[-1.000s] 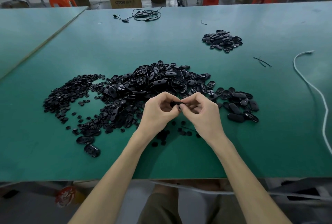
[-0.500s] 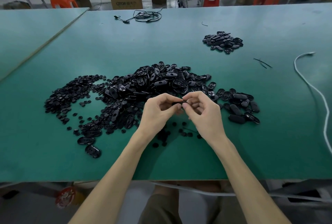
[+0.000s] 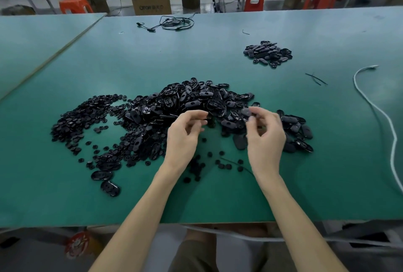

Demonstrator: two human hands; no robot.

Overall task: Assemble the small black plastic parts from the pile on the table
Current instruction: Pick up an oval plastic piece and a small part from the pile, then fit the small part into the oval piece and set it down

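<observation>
The hands, joined on one piece half a second ago, have drawn apart. The right hand's [image 3: 266, 138] fingertips [image 3: 251, 121] seem to pinch an oval black part [image 3: 246, 111], though blur hides the grip. The left hand [image 3: 185, 134] hangs loosely curled, nothing visible in it. Both hover over the near edge of the main pile [image 3: 192, 101] on the green table [image 3: 130, 53]. If the part is not fully snapped, it could spring apart or drop back among the loose pieces before reaching the smaller pile [image 3: 268, 53].

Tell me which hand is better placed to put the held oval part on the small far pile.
Right. The right hand pinches the oval part, and the small far pile lies on its side of the table. The left hand appears empty.
</observation>
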